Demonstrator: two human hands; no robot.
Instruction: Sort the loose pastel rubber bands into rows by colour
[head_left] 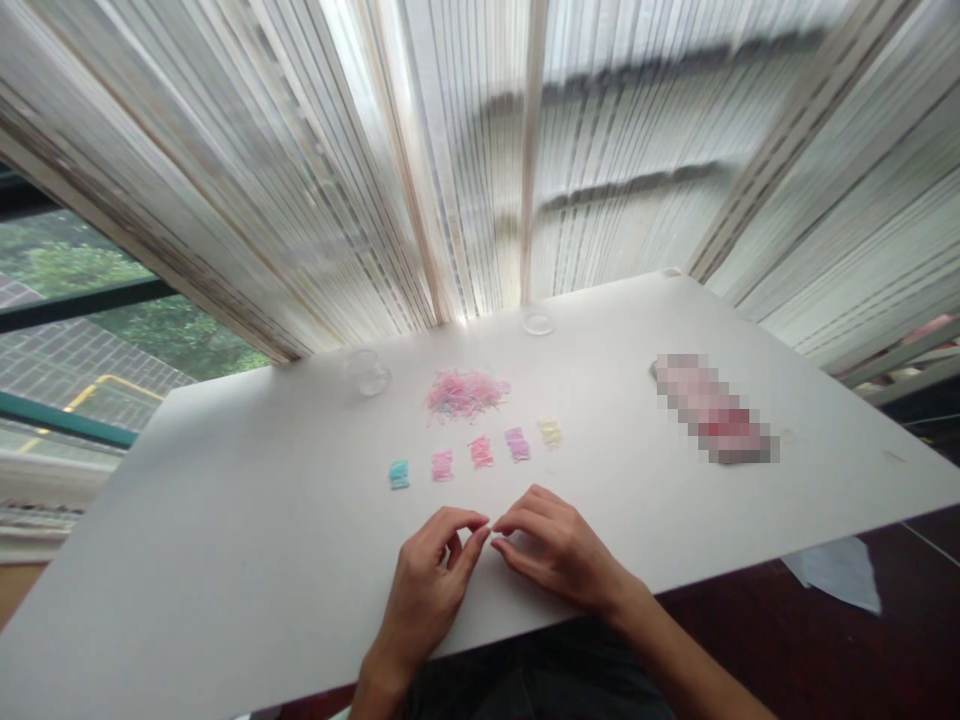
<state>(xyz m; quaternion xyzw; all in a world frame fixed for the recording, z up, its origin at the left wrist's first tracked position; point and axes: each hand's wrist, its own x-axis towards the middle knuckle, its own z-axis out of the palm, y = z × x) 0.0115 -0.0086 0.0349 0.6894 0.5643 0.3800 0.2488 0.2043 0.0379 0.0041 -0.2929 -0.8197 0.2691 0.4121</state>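
My left hand (433, 572) and my right hand (559, 548) meet fingertip to fingertip above the near part of the white table (262, 560). Thumb and forefinger of each are drawn together in a pinch; whatever is between them is too small to make out. Just beyond lie small bundles of thin pastel pieces in a slanting row: turquoise (399, 474), pink (442, 465), coral pink (481, 452), purple (517, 444) and pale yellow (550, 433). Behind the row is a loose heap of mixed thin pieces (466, 393), mostly pink.
A clear round container (367, 373) stands at the back left, and a clear round lid (538, 323) lies near the back edge. To the right is a pixelated pinkish object (712, 408). Striped curtains (480, 150) hang along the table's far edge.
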